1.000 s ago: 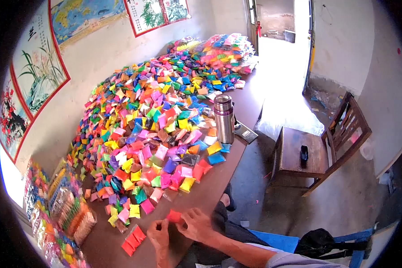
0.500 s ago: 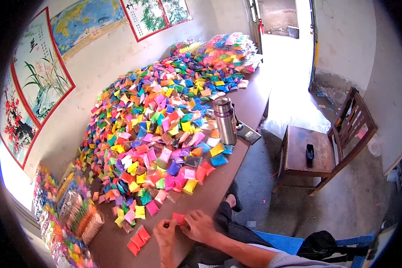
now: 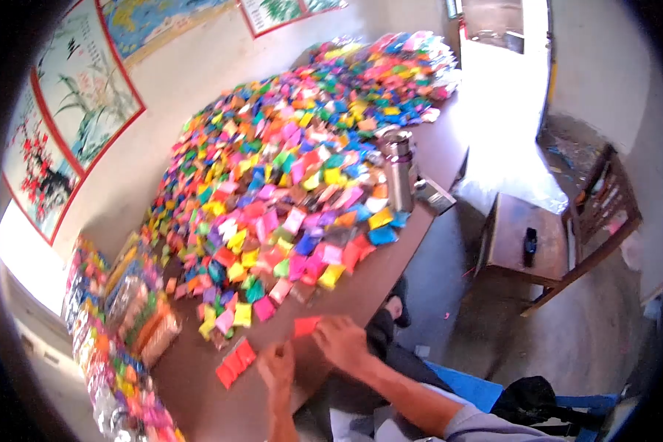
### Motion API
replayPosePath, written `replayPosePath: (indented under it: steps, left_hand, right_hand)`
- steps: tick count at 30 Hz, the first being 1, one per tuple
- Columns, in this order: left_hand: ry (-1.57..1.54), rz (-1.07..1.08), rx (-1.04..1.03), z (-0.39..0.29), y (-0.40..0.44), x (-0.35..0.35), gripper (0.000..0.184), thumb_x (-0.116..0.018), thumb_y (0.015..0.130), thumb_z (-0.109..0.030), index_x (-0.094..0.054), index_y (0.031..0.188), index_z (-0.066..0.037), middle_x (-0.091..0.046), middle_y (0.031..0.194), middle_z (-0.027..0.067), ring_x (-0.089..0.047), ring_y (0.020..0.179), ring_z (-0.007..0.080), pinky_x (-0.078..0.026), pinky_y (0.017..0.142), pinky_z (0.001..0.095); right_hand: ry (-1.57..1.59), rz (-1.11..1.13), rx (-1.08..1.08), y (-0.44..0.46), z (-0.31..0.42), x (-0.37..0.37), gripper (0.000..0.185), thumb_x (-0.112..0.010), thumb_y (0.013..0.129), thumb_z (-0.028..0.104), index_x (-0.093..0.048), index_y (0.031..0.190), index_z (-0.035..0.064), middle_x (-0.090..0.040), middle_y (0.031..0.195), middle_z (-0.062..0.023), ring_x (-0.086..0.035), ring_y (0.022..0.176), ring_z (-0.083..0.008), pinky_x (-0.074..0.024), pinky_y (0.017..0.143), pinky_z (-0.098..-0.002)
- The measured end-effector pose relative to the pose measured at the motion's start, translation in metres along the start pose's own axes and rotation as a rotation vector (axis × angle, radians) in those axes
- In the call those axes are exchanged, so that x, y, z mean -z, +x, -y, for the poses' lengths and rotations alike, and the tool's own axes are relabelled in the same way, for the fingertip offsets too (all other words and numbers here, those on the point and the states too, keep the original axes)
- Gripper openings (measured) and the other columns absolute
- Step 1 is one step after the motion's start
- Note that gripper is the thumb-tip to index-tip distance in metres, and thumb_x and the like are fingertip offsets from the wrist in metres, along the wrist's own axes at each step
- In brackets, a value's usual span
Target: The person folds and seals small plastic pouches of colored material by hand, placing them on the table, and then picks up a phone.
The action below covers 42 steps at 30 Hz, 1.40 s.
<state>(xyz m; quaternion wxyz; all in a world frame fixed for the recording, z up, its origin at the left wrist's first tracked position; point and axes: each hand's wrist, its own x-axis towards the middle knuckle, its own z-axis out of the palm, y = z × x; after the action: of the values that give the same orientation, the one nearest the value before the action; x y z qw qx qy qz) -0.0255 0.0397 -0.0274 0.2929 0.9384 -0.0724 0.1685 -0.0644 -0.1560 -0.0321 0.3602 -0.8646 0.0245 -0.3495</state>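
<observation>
My right hand [image 3: 341, 342] pinches the near end of a small red packet [image 3: 306, 325] above the table's front part. My left hand [image 3: 277, 365] is to the left of it, its fingers bent together in a pinch. Whether anything is between those fingers is too small to make out. Just left of my left hand, several red packets [image 3: 236, 363] lie side by side in a short row on the brown table [image 3: 199, 401]. Beyond both hands spreads a large heap of small coloured packets [image 3: 272, 199].
A steel thermos [image 3: 399, 173] stands at the heap's right edge, beside a dark flat case [image 3: 435, 195]. Bulging bags of packets [image 3: 144, 324] line the table's left side. A wooden chair [image 3: 527, 239] holding a small black object is on the right.
My right hand has moved the red packet away from my left hand, toward the heap. The hands are now apart. The whole view has shifted, with the table lower and further right.
</observation>
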Motion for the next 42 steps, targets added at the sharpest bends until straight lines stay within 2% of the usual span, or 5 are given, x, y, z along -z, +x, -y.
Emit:
replayPosePath:
  steps: [8, 16, 25, 34, 42]
  left_hand:
    - [-0.026, 0.025, 0.087, -0.025, -0.013, 0.003, 0.022, -0.076, 0.093, -0.028, -0.076, 0.092, -0.006, -0.074, 0.086, 0.0159, -0.073, 0.079, 0.0354, -0.057, 0.072, 0.0455]
    - [-0.349, -0.052, 0.171, -0.026, -0.020, 0.009, 0.021, -0.077, 0.094, -0.019, -0.072, 0.093, 0.002, -0.072, 0.078, 0.0122, -0.068, 0.071, 0.0164, -0.055, 0.068, 0.0361]
    - [-0.333, -0.025, 0.131, -0.064, -0.033, -0.002, 0.018, -0.080, 0.093, -0.016, -0.074, 0.091, 0.001, -0.074, 0.078, 0.0126, -0.070, 0.072, 0.0145, -0.055, 0.068, 0.0328]
    - [-0.267, 0.078, 0.217, -0.061, -0.008, 0.000, 0.028, -0.078, 0.095, -0.022, -0.071, 0.087, 0.003, -0.068, 0.070, 0.0064, -0.058, 0.066, 0.0096, -0.049, 0.061, 0.0299]
    - [-0.287, 0.040, 0.250, -0.052, -0.001, 0.006, 0.026, -0.078, 0.094, -0.020, -0.073, 0.086, 0.004, -0.073, 0.072, 0.0115, -0.067, 0.067, 0.0130, -0.055, 0.066, 0.0329]
  right_hand:
    - [0.083, -0.091, -0.015, 0.007, 0.000, 0.000, 0.013, -0.080, 0.086, 0.014, -0.072, 0.095, 0.0096, -0.076, 0.103, -0.0074, -0.072, 0.094, -0.0299, -0.0590, 0.080, -0.0410]
    - [0.262, -0.106, -0.105, 0.011, 0.007, 0.007, 0.008, -0.073, 0.095, 0.016, -0.069, 0.094, 0.0087, -0.071, 0.086, -0.0131, -0.070, 0.074, -0.0357, -0.0544, 0.063, -0.0427]
    - [0.007, 0.184, -0.073, 0.014, 0.002, 0.008, 0.024, -0.068, 0.099, 0.020, -0.059, 0.081, 0.0068, -0.071, 0.078, -0.0135, -0.070, 0.071, -0.0356, -0.0519, 0.058, -0.0461]
    - [0.010, 0.164, -0.071, 0.011, 0.000, 0.002, 0.021, -0.066, 0.099, 0.019, -0.059, 0.084, 0.0062, -0.070, 0.077, -0.0135, -0.071, 0.072, -0.0335, -0.0534, 0.061, -0.0455]
    - [0.072, 0.208, -0.145, 0.010, 0.005, 0.007, 0.010, -0.062, 0.096, 0.012, -0.056, 0.091, 0.0044, -0.069, 0.080, -0.0179, -0.071, 0.079, -0.0398, -0.0536, 0.068, -0.0499]
